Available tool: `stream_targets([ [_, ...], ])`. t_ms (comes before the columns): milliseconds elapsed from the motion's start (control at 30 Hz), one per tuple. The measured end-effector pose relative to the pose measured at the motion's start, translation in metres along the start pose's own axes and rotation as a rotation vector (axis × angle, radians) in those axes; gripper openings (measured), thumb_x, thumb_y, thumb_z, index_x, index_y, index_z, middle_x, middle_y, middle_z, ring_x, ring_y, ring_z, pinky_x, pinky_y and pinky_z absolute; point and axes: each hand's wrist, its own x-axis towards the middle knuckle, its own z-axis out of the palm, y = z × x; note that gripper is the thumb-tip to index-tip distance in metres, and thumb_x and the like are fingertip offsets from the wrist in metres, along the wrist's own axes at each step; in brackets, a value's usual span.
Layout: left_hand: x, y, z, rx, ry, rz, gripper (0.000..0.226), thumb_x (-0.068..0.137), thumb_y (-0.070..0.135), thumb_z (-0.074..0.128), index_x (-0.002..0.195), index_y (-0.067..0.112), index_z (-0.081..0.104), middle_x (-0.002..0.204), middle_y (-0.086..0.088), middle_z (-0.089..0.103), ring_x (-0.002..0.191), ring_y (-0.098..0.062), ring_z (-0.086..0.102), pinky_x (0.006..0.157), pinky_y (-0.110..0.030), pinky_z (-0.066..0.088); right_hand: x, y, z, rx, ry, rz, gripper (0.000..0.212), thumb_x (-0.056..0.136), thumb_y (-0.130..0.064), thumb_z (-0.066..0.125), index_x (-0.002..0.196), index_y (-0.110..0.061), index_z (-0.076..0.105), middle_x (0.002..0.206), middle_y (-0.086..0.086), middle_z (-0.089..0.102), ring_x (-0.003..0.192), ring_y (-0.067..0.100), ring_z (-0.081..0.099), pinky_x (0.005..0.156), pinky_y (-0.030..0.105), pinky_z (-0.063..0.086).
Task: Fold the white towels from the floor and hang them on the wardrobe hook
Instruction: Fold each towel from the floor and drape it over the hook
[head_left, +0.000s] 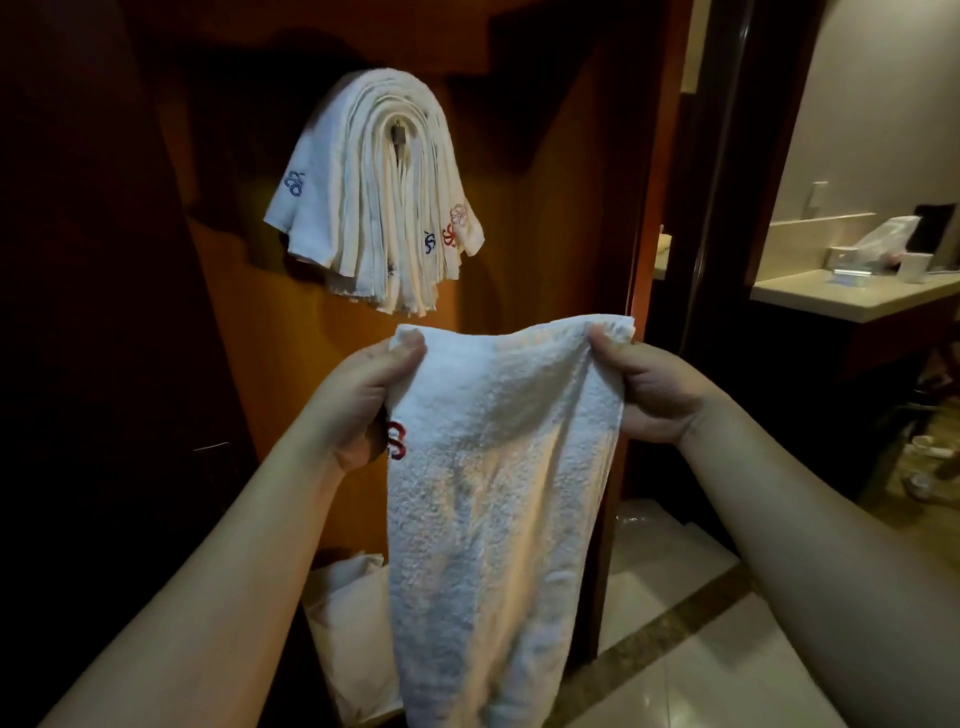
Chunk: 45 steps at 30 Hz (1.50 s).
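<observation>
Below the hooked towel stack, both hands' fingers pinch a hanging white towel.

Two hands are showing, the left hand and the right hand; one white towel is hanging between them; one hook is carrying a thick bundle of hung towels, too many and too tightly layered to be counting exactly; five embroidered marks are showing on that bundle, three blue and two red; one pale heap is lying on the floor.
</observation>
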Motion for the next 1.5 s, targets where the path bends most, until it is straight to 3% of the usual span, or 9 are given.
stream_targets([
  [233,0.006,-0.036,-0.007,-0.131,0.268,-0.189,0.04,0.095,0.039,0.063,0.122,0.009,0.065,0.111,-0.013,0.075,0.102,-0.03,0.073,0.082,-0.041,0.057,0.007,0.032,-0.022,0.032,0.105,0.13,0.045,0.089,-0.037,0.066,0.123,-0.009,0.073,0.137,0.017,0.064,0.128,0.031,0.061,0.094,0.041,0.056],
  [367,0.006,-0.064,-0.001,-0.13,0.426,-0.283,0.026,0.099,0.033,0.062,0.109,0.01,0.063,0.092,-0.008,0.078,0.082,-0.025,0.076,0.064,-0.034,0.059,0.013,0.061,-0.027,0.054,0.271,0.209,0.046,0.093,-0.037,0.059,0.122,-0.005,0.073,0.13,0.017,0.068,0.118,0.032,0.067,0.089,0.043,0.058],
  [467,0.0,-0.091,0.007,-0.039,0.656,-0.377,0.028,0.097,0.042,0.062,0.098,0.014,0.065,0.091,-0.007,0.074,0.084,-0.026,0.073,0.074,-0.035,0.058,0.015,0.088,-0.017,-0.037,0.504,0.212,0.047,0.099,-0.039,0.058,0.127,-0.002,0.065,0.122,0.016,0.072,0.108,0.032,0.072,0.092,0.046,0.055],
  [633,-0.044,-0.12,0.053,0.172,0.874,-0.18,0.037,0.101,0.051,0.044,0.089,0.024,0.067,0.08,0.01,0.071,0.075,-0.007,0.069,0.063,-0.022,0.048,-0.003,0.146,0.031,-0.304,0.83,0.118,0.043,0.1,-0.055,0.052,0.107,-0.017,0.071,0.093,-0.004,0.078,0.087,0.014,0.075,0.076,0.034,0.058],
  [900,-0.089,-0.128,0.098,0.25,0.54,-0.053,0.042,0.099,0.053,0.042,0.128,0.03,0.062,0.108,0.007,0.074,0.1,-0.002,0.07,0.08,-0.024,0.058,-0.031,0.176,0.088,-0.454,0.537,-0.002,0.034,0.104,-0.056,0.034,0.107,-0.042,0.065,0.096,-0.029,0.072,0.092,-0.01,0.068,0.067,0.003,0.047],
  [1067,-0.09,-0.123,0.092,-0.052,0.294,-0.135,0.07,0.087,0.059,0.045,0.142,0.018,0.053,0.125,-0.003,0.07,0.118,-0.01,0.065,0.101,-0.03,0.053,-0.032,0.17,0.084,-0.385,0.403,0.017,0.046,0.095,-0.064,0.036,0.117,-0.037,0.067,0.111,-0.018,0.074,0.108,-0.001,0.067,0.087,0.018,0.052],
  [1267,-0.083,-0.115,0.062,0.013,0.095,-0.129,0.064,0.099,0.056,0.033,0.151,0.021,0.045,0.156,-0.008,0.044,0.145,-0.022,0.04,0.121,-0.051,0.028,-0.033,0.151,0.081,-0.362,0.215,0.005,0.033,0.085,-0.023,0.054,0.096,-0.042,0.078,0.11,0.008,0.075,0.109,0.025,0.069,0.094,0.039,0.056],
  [1400,-0.078,-0.114,0.055,0.12,0.017,-0.138,0.058,0.091,0.071,0.038,0.14,0.045,0.054,0.152,0.012,0.048,0.145,-0.012,0.039,0.122,-0.049,0.028,-0.04,0.146,0.083,-0.548,0.263,-0.031,0.02,0.092,-0.041,0.058,0.11,-0.048,0.063,0.112,-0.006,0.072,0.112,0.007,0.065,0.094,0.017,0.051],
  [1500,-0.077,-0.111,0.055,0.082,-0.013,-0.136,0.069,0.085,0.078,0.029,0.131,0.041,0.064,0.148,0.021,0.05,0.143,-0.006,0.04,0.118,-0.037,0.034,-0.042,0.147,0.086,-0.636,0.338,-0.055,0.053,0.091,-0.067,0.047,0.133,-0.036,0.056,0.116,-0.013,0.07,0.11,-0.004,0.063,0.099,0.024,0.051],
])
